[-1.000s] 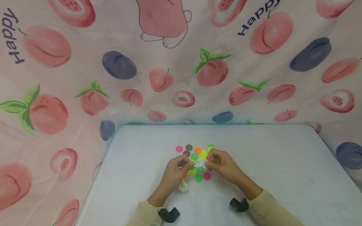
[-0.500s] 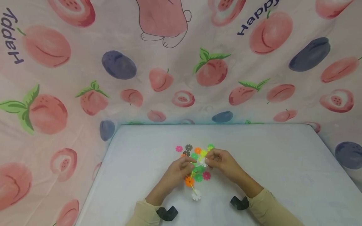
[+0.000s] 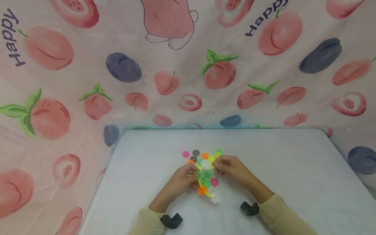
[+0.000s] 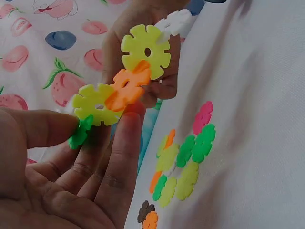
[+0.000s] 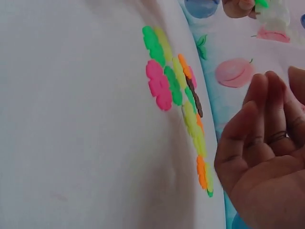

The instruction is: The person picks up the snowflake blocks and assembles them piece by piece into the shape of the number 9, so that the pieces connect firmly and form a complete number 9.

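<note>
loose discs [image 3: 207, 175] lie in a close cluster on a white table [image 3: 279, 169]; green, yellow, orange, pink and dark pieces are noted. a pink disc [image 3: 214, 182] lies at the near right of the cluster, dark discs [image 3: 195, 152] at its far side.

the item in hand is a chain [image 4: 133, 86] of notched, flower-shaped discs, joined at their slots and set at angles to one another. order from the held end: a green disc [image 4: 81, 131], a yellow, an orange, a second yellow, and a white end disc [image 4: 175, 23]. location: in the left hand [image 3: 183, 178], whose thumb and fingers pinch it near the green disc.

the right hand [image 3: 230, 167] is at the right of the cluster, fingertips close together, thumb standing apart with a gap. a separate white disc [image 3: 205, 164] shows just beside these fingertips; whether it rests on the cluster cannot be told.

compared with half a second ago, the white end disc is farther right in the head view, and the separate white disc, then at the right fingertips, is apart from them.
</note>
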Demonstrator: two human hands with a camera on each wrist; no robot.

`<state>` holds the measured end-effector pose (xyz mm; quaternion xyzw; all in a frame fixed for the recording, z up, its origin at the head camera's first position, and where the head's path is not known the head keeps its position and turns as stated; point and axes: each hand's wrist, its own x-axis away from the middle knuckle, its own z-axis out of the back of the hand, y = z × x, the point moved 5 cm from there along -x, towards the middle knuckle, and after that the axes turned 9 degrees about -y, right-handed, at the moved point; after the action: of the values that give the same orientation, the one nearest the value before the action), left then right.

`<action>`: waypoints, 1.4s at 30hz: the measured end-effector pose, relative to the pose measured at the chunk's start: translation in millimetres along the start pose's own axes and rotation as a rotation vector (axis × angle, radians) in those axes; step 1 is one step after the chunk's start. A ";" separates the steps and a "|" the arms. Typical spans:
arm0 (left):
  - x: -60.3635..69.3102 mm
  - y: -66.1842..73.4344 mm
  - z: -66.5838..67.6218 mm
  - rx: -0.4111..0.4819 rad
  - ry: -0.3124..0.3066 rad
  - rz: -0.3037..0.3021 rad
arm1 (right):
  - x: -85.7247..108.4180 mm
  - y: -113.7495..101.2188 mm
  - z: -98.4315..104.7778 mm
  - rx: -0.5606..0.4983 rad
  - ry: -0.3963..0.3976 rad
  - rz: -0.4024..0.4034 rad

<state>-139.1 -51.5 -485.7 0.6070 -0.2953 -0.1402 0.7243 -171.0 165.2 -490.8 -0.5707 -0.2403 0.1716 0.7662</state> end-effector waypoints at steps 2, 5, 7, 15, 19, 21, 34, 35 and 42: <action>0.4 -0.7 0.8 0.020 0.010 0.000 | -0.7 3.3 0.2 0.033 -0.009 -0.018; 0.5 -2.2 1.4 0.045 0.015 -0.014 | -1.5 7.9 -0.1 0.125 -0.028 -0.040; 0.5 -3.6 1.4 0.053 0.012 -0.025 | -2.0 10.5 -0.9 0.194 -0.045 -0.045; -0.4 -6.9 1.1 0.189 -0.037 -0.053 | -5.8 20.1 -5.3 0.367 -0.104 -0.019; -0.5 -8.2 3.5 0.236 -0.062 -0.069 | -7.7 23.4 -5.9 0.430 -0.121 0.021; -0.4 -8.8 4.7 0.245 -0.070 -0.071 | -8.7 24.4 -6.2 0.450 -0.134 0.025; -0.2 -8.4 8.3 0.236 -0.053 -0.064 | -13.7 20.0 -9.7 0.533 -0.157 0.000; 0.1 -8.3 8.2 0.234 -0.049 -0.063 | -13.8 21.0 -9.5 0.528 -0.157 -0.012; -0.1 -8.6 5.7 0.243 -0.079 -0.062 | -13.8 28.0 -3.4 0.450 -0.119 -0.025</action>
<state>-141.3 -57.9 -493.5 0.6933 -0.3194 -0.1495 0.6285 -180.2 163.2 -520.8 -0.3712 -0.2476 0.2447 0.8608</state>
